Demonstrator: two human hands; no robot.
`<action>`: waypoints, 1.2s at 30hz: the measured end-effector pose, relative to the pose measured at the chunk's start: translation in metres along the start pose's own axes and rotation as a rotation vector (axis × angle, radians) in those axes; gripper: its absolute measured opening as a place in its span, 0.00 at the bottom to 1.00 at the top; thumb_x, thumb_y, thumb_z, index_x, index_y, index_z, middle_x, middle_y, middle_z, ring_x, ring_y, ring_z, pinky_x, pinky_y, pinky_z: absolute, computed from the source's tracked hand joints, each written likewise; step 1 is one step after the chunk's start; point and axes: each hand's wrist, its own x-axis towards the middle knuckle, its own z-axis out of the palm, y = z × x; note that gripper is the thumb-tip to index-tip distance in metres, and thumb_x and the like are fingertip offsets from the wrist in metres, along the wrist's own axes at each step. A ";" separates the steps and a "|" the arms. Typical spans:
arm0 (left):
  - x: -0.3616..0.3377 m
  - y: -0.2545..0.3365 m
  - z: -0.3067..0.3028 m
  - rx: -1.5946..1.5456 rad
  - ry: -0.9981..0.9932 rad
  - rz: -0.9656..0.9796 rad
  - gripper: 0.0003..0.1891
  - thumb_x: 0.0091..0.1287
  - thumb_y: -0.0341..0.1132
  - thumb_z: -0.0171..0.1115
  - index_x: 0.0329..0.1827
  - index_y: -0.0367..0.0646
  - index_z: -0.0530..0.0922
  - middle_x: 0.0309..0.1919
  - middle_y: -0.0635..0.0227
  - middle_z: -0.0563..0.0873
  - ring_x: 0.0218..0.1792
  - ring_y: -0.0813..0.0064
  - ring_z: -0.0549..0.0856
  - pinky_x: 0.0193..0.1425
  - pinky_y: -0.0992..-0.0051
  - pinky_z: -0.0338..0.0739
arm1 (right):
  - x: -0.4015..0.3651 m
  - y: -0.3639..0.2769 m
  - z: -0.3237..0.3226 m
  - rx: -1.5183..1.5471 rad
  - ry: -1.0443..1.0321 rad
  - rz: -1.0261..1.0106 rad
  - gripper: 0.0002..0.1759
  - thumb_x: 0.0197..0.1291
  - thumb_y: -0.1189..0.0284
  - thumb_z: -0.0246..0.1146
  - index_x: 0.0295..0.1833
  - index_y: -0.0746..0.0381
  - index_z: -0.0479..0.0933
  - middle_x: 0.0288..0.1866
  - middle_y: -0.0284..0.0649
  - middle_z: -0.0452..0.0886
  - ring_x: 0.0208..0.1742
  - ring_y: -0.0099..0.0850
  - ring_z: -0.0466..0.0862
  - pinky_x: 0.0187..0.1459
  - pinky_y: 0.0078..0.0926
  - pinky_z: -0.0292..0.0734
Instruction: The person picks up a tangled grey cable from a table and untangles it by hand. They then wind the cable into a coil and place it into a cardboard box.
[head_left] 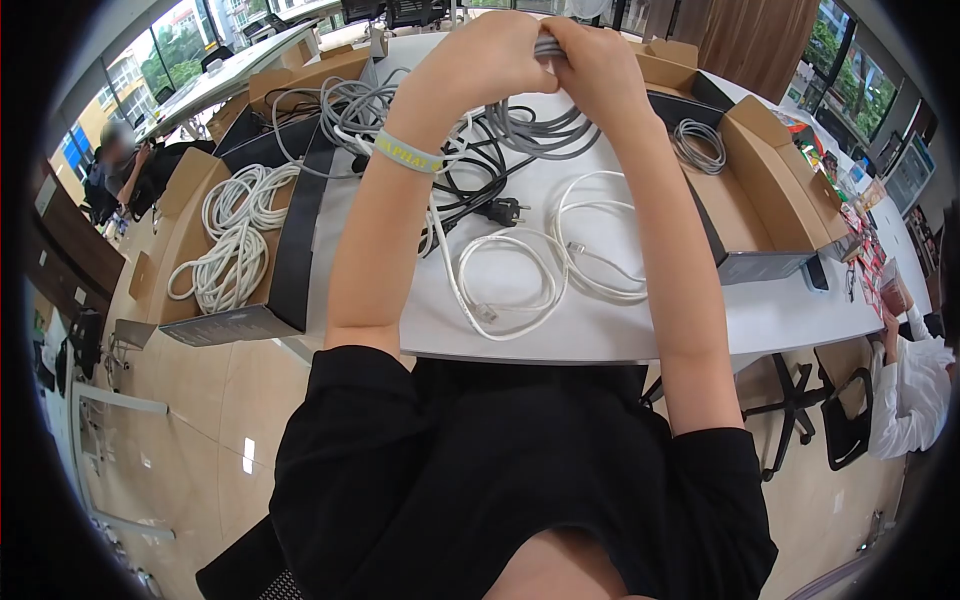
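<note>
A coiled grey cable (545,135) hangs from both of my hands above the far part of the table. My left hand (495,55) is closed around the top of its loops. Close beside it, my right hand (595,70) grips the same bundle. Below them lie black cables with a power plug (503,211). Nearer to me, white network cables (500,285) spread in loose loops, with clear connectors showing. A tangle of grey cable (360,115) sits left of my left hand. My fingertips are partly hidden behind the hands.
An open box on the left (292,270) holds coiled white cables (235,235). The open box on the right (765,266) holds one grey coil (698,146). A phone (816,274) lies beside it. One person in a white shirt (910,385) sits at the right; another person (125,165) is far left.
</note>
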 end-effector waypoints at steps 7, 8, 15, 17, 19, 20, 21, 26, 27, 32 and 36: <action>0.002 -0.007 -0.003 -0.470 0.037 0.064 0.27 0.53 0.42 0.67 0.52 0.34 0.72 0.26 0.69 0.80 0.25 0.82 0.78 0.30 0.81 0.72 | -0.001 0.012 -0.005 0.182 0.203 0.171 0.15 0.45 0.79 0.61 0.43 0.59 0.78 0.26 0.45 0.80 0.27 0.42 0.80 0.31 0.33 0.75; 0.003 -0.008 -0.003 -0.585 0.000 0.105 0.28 0.54 0.41 0.66 0.54 0.33 0.70 0.26 0.69 0.80 0.25 0.83 0.78 0.29 0.82 0.72 | 0.000 0.016 -0.003 0.180 0.203 0.169 0.15 0.45 0.79 0.61 0.43 0.59 0.78 0.26 0.45 0.80 0.27 0.42 0.80 0.31 0.33 0.75; 0.000 -0.008 0.005 -0.603 0.016 0.085 0.37 0.56 0.36 0.63 0.65 0.33 0.56 0.28 0.66 0.79 0.24 0.83 0.77 0.26 0.82 0.71 | 0.001 -0.005 -0.009 -0.039 0.243 -0.027 0.25 0.43 0.75 0.65 0.51 0.51 0.74 0.30 0.35 0.80 0.28 0.34 0.81 0.29 0.30 0.76; -0.001 -0.013 0.005 -0.519 -0.018 0.061 0.41 0.55 0.35 0.62 0.68 0.34 0.49 0.28 0.64 0.78 0.25 0.82 0.77 0.25 0.82 0.69 | 0.003 -0.006 -0.004 -0.064 0.304 -0.192 0.23 0.40 0.74 0.66 0.48 0.49 0.75 0.30 0.32 0.78 0.28 0.32 0.81 0.28 0.29 0.75; -0.003 -0.013 0.000 -0.486 -0.044 0.048 0.42 0.54 0.35 0.63 0.69 0.34 0.48 0.29 0.63 0.78 0.26 0.81 0.77 0.26 0.82 0.69 | 0.000 0.000 0.000 -0.048 0.230 -0.178 0.20 0.41 0.73 0.66 0.44 0.52 0.74 0.29 0.33 0.78 0.28 0.33 0.81 0.27 0.30 0.75; -0.004 -0.012 -0.001 -0.454 -0.067 0.036 0.44 0.53 0.35 0.63 0.69 0.34 0.48 0.29 0.62 0.77 0.27 0.81 0.78 0.27 0.82 0.69 | -0.002 0.004 0.001 -0.033 0.155 -0.168 0.17 0.42 0.73 0.66 0.41 0.54 0.74 0.29 0.34 0.78 0.29 0.35 0.81 0.27 0.31 0.75; -0.002 -0.012 0.001 -0.453 -0.071 0.037 0.44 0.53 0.35 0.63 0.69 0.34 0.48 0.29 0.62 0.77 0.27 0.81 0.78 0.27 0.82 0.69 | -0.003 0.005 -0.001 -0.034 0.156 -0.163 0.17 0.42 0.73 0.66 0.41 0.54 0.74 0.29 0.34 0.78 0.29 0.35 0.81 0.27 0.31 0.75; 0.002 0.004 0.010 -0.378 0.148 0.115 0.43 0.48 0.43 0.69 0.65 0.34 0.58 0.27 0.66 0.79 0.29 0.81 0.78 0.31 0.82 0.69 | -0.008 0.019 0.001 0.080 0.283 0.104 0.11 0.47 0.72 0.63 0.35 0.61 0.70 0.25 0.43 0.77 0.25 0.42 0.79 0.27 0.34 0.72; 0.001 0.007 0.009 -0.480 0.089 0.132 0.35 0.49 0.45 0.69 0.58 0.35 0.68 0.26 0.69 0.80 0.29 0.82 0.78 0.34 0.84 0.70 | -0.007 0.019 -0.002 0.115 0.343 0.115 0.09 0.49 0.72 0.61 0.35 0.63 0.71 0.22 0.45 0.77 0.24 0.43 0.79 0.27 0.34 0.72; 0.006 0.001 0.006 -0.762 -0.143 0.168 0.18 0.57 0.41 0.62 0.44 0.37 0.78 0.28 0.67 0.83 0.33 0.81 0.82 0.40 0.84 0.74 | 0.000 0.016 -0.010 0.291 0.401 0.446 0.10 0.52 0.69 0.59 0.33 0.67 0.74 0.20 0.45 0.77 0.22 0.39 0.79 0.28 0.31 0.71; 0.015 0.000 0.016 -0.896 0.090 0.239 0.12 0.62 0.39 0.57 0.39 0.38 0.78 0.30 0.67 0.84 0.35 0.82 0.82 0.43 0.84 0.74 | 0.003 0.014 -0.008 0.455 0.464 0.539 0.10 0.51 0.70 0.60 0.32 0.67 0.74 0.19 0.45 0.77 0.22 0.37 0.78 0.29 0.29 0.71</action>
